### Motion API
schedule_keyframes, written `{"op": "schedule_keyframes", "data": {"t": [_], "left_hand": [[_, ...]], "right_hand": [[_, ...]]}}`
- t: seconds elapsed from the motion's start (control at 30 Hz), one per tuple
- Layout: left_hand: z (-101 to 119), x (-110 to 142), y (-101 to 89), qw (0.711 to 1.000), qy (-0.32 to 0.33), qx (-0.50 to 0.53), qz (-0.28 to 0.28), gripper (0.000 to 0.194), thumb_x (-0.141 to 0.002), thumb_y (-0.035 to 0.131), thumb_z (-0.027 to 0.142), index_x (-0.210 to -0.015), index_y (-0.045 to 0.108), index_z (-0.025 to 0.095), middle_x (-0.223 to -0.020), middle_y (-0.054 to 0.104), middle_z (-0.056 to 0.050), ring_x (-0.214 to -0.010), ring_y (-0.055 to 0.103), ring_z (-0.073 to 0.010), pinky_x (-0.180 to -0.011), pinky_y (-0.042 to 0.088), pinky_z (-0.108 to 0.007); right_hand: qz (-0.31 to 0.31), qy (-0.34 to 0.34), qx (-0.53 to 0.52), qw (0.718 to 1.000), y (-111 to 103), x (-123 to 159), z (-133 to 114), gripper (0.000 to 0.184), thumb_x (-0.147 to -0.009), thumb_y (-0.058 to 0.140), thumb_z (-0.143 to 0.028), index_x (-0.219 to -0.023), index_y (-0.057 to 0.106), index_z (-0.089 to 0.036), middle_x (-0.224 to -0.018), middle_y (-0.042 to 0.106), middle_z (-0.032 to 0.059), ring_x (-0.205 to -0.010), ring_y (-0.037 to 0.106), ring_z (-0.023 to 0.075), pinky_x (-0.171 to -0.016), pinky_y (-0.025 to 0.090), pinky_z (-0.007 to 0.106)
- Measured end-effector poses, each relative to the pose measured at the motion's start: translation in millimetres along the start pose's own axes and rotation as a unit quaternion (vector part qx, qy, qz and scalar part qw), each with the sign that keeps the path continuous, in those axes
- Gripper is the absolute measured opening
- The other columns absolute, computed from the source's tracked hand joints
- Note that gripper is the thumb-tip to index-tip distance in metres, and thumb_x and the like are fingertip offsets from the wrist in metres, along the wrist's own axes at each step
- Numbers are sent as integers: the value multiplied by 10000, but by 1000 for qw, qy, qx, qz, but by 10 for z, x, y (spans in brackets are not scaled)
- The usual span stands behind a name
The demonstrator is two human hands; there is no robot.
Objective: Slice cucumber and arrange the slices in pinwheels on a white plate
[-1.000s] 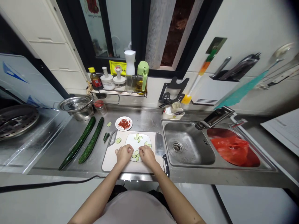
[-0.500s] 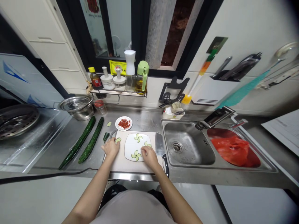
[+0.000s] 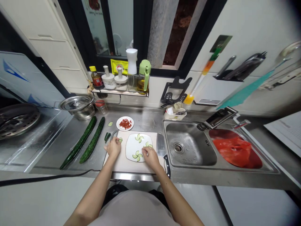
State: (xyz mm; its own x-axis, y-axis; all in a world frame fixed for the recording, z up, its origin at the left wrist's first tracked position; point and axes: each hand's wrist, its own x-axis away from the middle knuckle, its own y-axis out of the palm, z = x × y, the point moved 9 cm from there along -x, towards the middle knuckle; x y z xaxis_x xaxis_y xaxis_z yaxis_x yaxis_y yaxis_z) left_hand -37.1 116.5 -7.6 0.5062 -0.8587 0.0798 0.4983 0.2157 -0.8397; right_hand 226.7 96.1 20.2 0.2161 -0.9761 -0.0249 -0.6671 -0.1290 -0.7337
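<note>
A square white plate (image 3: 134, 147) lies on a pale cutting board (image 3: 127, 168); green cucumber slices (image 3: 137, 156) form pinwheels on it. At the board's left side, my left hand (image 3: 113, 147) has its fingers drawn together on a small cucumber slice (image 3: 120, 140). Over the plate's right edge is my right hand (image 3: 150, 157), fingertips pinched beside the right-hand pinwheel (image 3: 148, 144); whatever they hold is too small to make out. A knife (image 3: 167, 166) with a black handle rests at the board's right edge, its blade partly under the board area and my wrist.
Two whole cucumbers (image 3: 92, 142) and a cut cucumber end (image 3: 107, 137) lie to the left. Behind the board stands a small dish of red berries (image 3: 125, 123). A steel pot (image 3: 81, 108) is back left. The sink (image 3: 190, 144) with its faucet (image 3: 217, 118) is at right.
My left hand's fingers have gone from spread out to drawn together at the small slice. My right hand stays pinched over the plate's right edge. The view has shifted slightly.
</note>
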Motion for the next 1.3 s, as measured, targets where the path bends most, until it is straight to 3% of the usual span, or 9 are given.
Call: {"op": "schedule_keyframes", "data": {"t": [0.2, 0.4, 0.6, 0.87, 0.97, 1.1, 1.2, 1.3], "left_hand": [[191, 95, -4, 990, 32, 139, -19, 218, -777, 596, 369, -924, 639, 214, -797, 667, -15, -750, 605, -180, -799, 395, -346], [498, 246, 35, 955, 81, 275, -72, 257, -711, 653, 400, -878, 652, 205, -757, 651, -12, -711, 561, -151, -757, 431, -289], [806, 398, 16, 930, 153, 304, -139, 202, -703, 668, 365, -835, 663, 212, -814, 674, -18, -754, 555, -159, -834, 430, -308], [948, 470, 36, 918, 196, 302, -169, 164, -711, 656, 335, -805, 663, 200, -835, 678, -23, -775, 563, -159, -814, 432, -295], [894, 445, 44, 924, 173, 302, -160, 199, -693, 645, 307, -860, 662, 199, -866, 679, -23, -770, 566, -152, -802, 432, -292], [735, 380, 44, 932, 79, 319, -155, 301, -692, 641, 394, -920, 637, 197, -791, 658, -11, -716, 574, -149, -710, 421, -270], [703, 388, 104, 908, 18, 362, -211, 390, -712, 612, 526, -893, 615, 180, -668, 627, -3, -647, 565, -146, -635, 396, -256], [726, 431, 185, 872, -25, 398, -283, 472, -730, 577, 578, -957, 614, 165, -678, 649, -11, -562, 531, -114, -545, 336, -231]], "right_hand": [[8, -15, 2, 1000, -22, -75, -93, 191, -873, 461, -179, -867, 652, -192, -803, 622, 37, -810, 554, 177, -757, 416, 273], [36, -48, -8, 998, -180, -211, -345, 179, -879, 494, -216, -977, 642, -196, -853, 615, 45, -885, 544, 197, -817, 424, 309], [25, -110, 6, 994, -281, -279, -646, 211, -908, 509, -255, -1076, 635, -229, -1020, 597, 69, -988, 505, 220, -852, 430, 344], [12, -114, 17, 993, -228, -328, -662, 139, -904, 517, -205, -944, 649, -217, -986, 596, 62, -974, 489, 219, -817, 434, 328], [15, -117, 17, 993, -241, -331, -670, 130, -909, 517, -208, -931, 646, -212, -980, 597, 63, -968, 487, 215, -825, 429, 326], [35, -130, 16, 991, -312, -327, -699, 143, -917, 510, -213, -935, 652, -210, -970, 596, 70, -974, 484, 219, -836, 425, 329], [54, -155, 20, 986, -385, -318, -750, 165, -925, 503, -225, -958, 665, -214, -966, 595, 77, -970, 486, 224, -843, 426, 335], [63, -190, 27, 979, -435, -303, -826, 191, -935, 493, -236, -986, 677, -219, -981, 599, 82, -975, 489, 224, -852, 430, 339]]}}
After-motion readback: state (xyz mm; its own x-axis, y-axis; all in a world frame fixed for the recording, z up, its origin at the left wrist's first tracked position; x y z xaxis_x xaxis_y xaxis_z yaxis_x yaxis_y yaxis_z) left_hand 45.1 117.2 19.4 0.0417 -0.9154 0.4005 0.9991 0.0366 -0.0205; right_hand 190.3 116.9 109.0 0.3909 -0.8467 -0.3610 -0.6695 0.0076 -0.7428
